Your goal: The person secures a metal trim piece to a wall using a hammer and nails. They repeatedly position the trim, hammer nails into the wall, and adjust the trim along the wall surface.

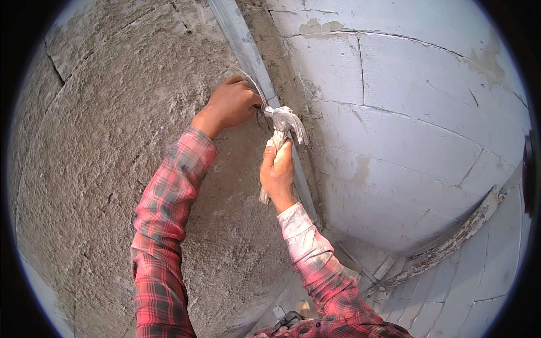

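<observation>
My right hand (278, 169) grips a dusty claw hammer (283, 120) by its handle, the head up against a long grey straight bar (251, 56) that runs along the rough plastered wall (112, 124). At the bar's left edge my left hand (231, 104) has curled fingers beside the hammer head, with thin wire (253, 79) rising near them; what those fingertips hold is hidden. The lower part of the bar passes behind the hammer and my right hand.
A pale block wall (406, 84) with cracked joints is to the right of the bar. At lower right a long weathered plank or pole (456, 236) slants near a block-lined surface (487, 265). Small pieces of debris (383, 267) lie in the lower corner.
</observation>
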A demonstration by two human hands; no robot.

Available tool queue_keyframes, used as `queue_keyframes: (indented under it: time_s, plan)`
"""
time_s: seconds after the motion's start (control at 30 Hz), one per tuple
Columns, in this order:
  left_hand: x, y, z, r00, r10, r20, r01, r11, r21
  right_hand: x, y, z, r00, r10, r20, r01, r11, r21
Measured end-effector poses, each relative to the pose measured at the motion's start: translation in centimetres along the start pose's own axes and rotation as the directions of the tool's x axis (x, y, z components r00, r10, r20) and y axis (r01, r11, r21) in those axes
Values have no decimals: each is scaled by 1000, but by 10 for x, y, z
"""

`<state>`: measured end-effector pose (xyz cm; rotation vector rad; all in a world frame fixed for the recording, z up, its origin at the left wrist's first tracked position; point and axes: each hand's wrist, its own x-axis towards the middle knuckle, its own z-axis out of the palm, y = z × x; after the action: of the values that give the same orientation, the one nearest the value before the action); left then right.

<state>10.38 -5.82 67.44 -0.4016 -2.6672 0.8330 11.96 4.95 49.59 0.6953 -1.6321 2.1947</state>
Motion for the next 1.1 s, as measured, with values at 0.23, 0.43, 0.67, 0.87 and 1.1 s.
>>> queue_keyframes:
  time_s: [0.23,0.43,0.67,0.87,1.1]
  plan:
    - [34,7,5,942,162,-293,-133,984,117,-1,-3,-2,999,32,-3,-31,999,38]
    - [51,-2,15,972,176,-157,-149,974,171,1,5,-16,994,90,69,-99,985,141]
    - [63,-11,6,975,196,-102,-172,964,204,-13,-12,18,931,244,-272,-24,783,621]
    - [65,-14,-1,976,219,-12,-213,959,187,-4,-3,10,982,185,-23,-177,963,205]
    - [65,-16,0,976,220,3,-216,956,200,-8,-13,28,960,100,-262,-37,972,234]
